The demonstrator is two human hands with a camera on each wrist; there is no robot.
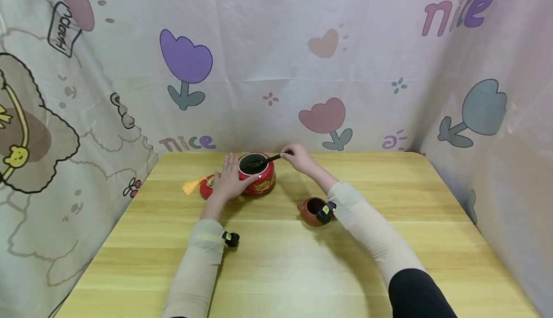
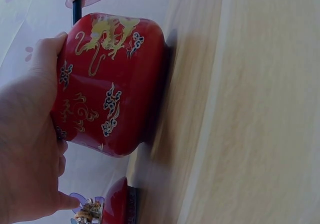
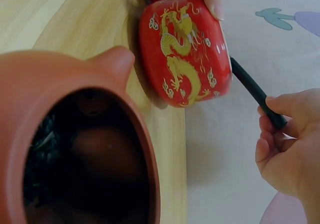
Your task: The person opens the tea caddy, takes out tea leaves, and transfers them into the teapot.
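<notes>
A red porcelain jar [image 1: 261, 184] with gold dragons stands uncovered at the table's back, dark inside. My left hand [image 1: 231, 178] holds its left side, thumb across the front and fingers stretched behind. The right hand [image 1: 300, 158] pinches the handle of a black scoop [image 1: 274, 158], whose tip reaches down into the jar. In the right wrist view the scoop's handle [image 3: 257, 94] slants out over the rim. A brown clay teapot [image 3: 50, 79] stands lidless below the right wrist, with dark leaf-like bits [image 3: 44, 139] inside. Just left of the jar lies its red lid [image 1: 206, 187], partly behind the left hand.
A yellow tassel [image 1: 192, 185] spreads from the lid over the wooden table [image 1: 268, 265]. Close behind the table's back edge hangs a printed cloth [image 1: 255, 68], with more cloth along both sides. Small black cameras [image 1: 231, 239] sit on the wrists.
</notes>
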